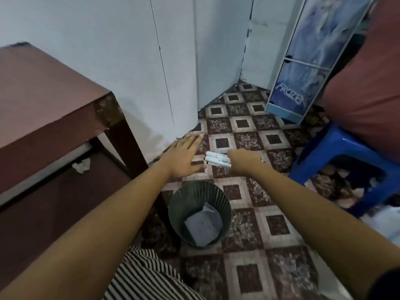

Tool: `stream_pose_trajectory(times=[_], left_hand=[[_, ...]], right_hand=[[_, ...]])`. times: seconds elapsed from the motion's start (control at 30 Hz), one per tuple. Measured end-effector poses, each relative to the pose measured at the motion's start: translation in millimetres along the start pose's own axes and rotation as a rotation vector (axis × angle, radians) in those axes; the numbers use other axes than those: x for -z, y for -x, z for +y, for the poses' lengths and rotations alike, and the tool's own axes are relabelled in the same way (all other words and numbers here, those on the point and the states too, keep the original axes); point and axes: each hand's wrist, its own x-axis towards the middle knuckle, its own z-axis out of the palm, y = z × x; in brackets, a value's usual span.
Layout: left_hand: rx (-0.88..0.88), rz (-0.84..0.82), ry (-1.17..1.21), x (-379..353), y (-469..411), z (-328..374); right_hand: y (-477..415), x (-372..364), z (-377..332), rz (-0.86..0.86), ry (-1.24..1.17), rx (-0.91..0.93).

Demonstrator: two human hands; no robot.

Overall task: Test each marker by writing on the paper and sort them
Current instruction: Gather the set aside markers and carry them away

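- The brown table (49,100) stands at far left against the wall. A crumpled white scrap (81,165) is tucked beneath its top.
- Your left hand (184,158) is stretched out flat, palm down, fingers straight and holding nothing. Its thumb lies just beside the marker ends.
- The dark ribbed bin (184,213) stands on the patterned floor below both forearms, with a grey sheet (204,226) inside.
- The white markers (216,159) are bundled side by side in the air, beyond the bin. There appear to be three, though blur makes the count uncertain.
- Your right hand (242,162) grips that bundle at one end, fingers curled round it.
- A blue plastic stool (337,146) stands at right.
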Motion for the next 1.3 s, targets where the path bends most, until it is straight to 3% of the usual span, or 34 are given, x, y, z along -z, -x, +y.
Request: stream_pose_trajectory(times=[0.47, 0.8, 1.1, 1.3], left_hand=[[-0.002, -0.274, 0.094, -139.9, 2.9, -23.3], [0.017, -0.3, 0.134, -156.2, 3.5, -26.3], [0.03, -0.293, 0.124, -149.4, 1.4, -26.0], [0.041, -0.282, 0.073, -134.4, -5.8, -21.8]], right_hand=[[-46.0, -158.8, -33.6, -0.332, -0.048, 0.069], [-63.0, -185.0, -38.9, -0.257, -0.115, 0.108], [-58.7, -177.2, -29.8, -0.188, -0.23, 0.052], [-48.1, -147.7, -20.7, -0.171, -0.186, 0.046]])
